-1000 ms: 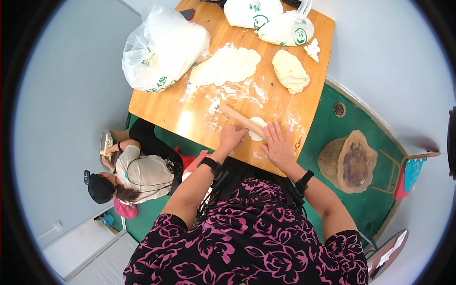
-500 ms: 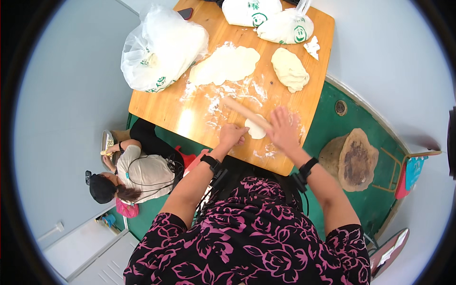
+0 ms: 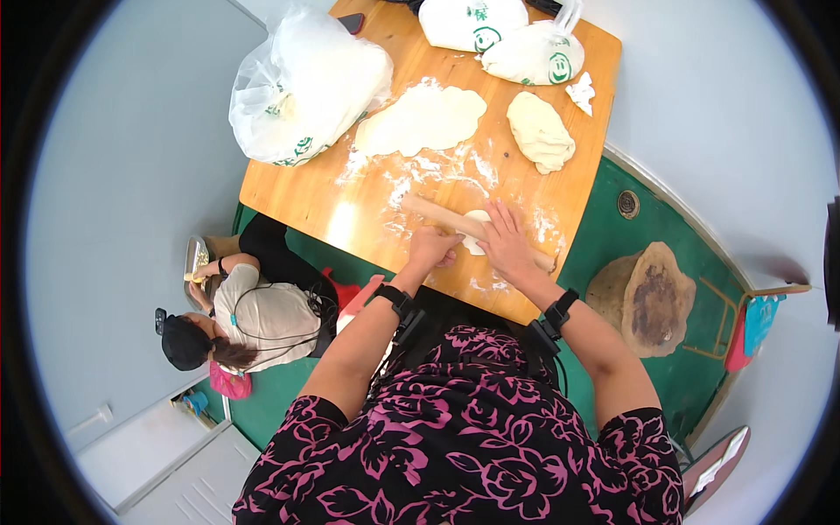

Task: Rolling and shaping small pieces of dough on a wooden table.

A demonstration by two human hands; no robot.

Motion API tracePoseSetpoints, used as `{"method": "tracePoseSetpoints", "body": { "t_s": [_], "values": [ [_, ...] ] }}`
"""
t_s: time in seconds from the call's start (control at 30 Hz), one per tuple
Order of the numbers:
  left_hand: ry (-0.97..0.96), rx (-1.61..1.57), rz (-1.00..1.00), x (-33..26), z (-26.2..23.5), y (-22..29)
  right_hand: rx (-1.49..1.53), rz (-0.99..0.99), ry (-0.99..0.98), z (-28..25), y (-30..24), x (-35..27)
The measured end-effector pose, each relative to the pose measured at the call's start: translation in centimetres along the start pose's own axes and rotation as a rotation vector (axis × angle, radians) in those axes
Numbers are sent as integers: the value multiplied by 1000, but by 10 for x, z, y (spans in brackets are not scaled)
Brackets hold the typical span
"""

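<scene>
A wooden rolling pin (image 3: 429,210) lies slantwise across a small flat round of dough (image 3: 475,248) near the table's front edge. Over the pin's right half, my right hand (image 3: 510,243) rests with its palm down and fingers stretched out. My left hand (image 3: 431,248) has its fingertips pinched at the left edge of the round. Part of the round is hidden under the pin and fingers. Farther back lies a wide flattened sheet of dough (image 3: 424,122). To its right sits a thick folded lump of dough (image 3: 541,131).
Loose flour dusts the wooden table (image 3: 306,201). A large clear plastic bag (image 3: 324,87) stands at the back left, with two white bags (image 3: 534,59) at the back and crumpled paper (image 3: 580,92) beside them. Left, a co-worker (image 3: 271,319) sits by a metal bowl (image 3: 196,255). Wooden stump (image 3: 656,297) at right.
The rolling pin has shifted toward me and to the right, farther over the round. My right hand has moved slightly left and nearer onto the pin. My left hand stays at the dough's edge.
</scene>
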State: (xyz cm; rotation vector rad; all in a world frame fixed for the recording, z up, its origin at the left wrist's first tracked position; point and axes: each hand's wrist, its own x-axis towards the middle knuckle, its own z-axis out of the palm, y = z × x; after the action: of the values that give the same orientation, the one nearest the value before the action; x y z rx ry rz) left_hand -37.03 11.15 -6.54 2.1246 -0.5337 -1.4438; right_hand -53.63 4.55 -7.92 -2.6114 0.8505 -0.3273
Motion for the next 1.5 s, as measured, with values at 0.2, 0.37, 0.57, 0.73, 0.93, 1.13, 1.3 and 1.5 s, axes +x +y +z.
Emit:
{"method": "tracePoseSetpoints", "body": {
  "t_s": [0.2, 0.37, 0.57, 0.73, 0.93, 1.13, 1.3, 1.5],
  "values": [
    [-5, 20, -3, 1, 0, 0, -118, -128, 32, -6, 4, 16],
    [-20, 2, 14, -1, -1, -1, -191, 85, 80, -13, 13, 35],
    [-1, 1, 51, -3, -1, 0, -219, -44, -32, -4, 2, 13],
    [-16, 50, 35, -1, 0, 3, -271, 211, 157, -13, 32, 42],
    [1, 21, 32, -3, -1, 0, -145, 12, -52, -4, 0, 2],
    [-13, 24, 27, -3, -1, 3, -219, -40, 68, -15, 25, 15],
    [40, 135, 65, 10, -6, 13, -172, 166, 259, -22, 47, -3],
    [364, 511, 480, 8, 26, 26, -105, 294, 79, -18, 50, -17]
  ]
}}
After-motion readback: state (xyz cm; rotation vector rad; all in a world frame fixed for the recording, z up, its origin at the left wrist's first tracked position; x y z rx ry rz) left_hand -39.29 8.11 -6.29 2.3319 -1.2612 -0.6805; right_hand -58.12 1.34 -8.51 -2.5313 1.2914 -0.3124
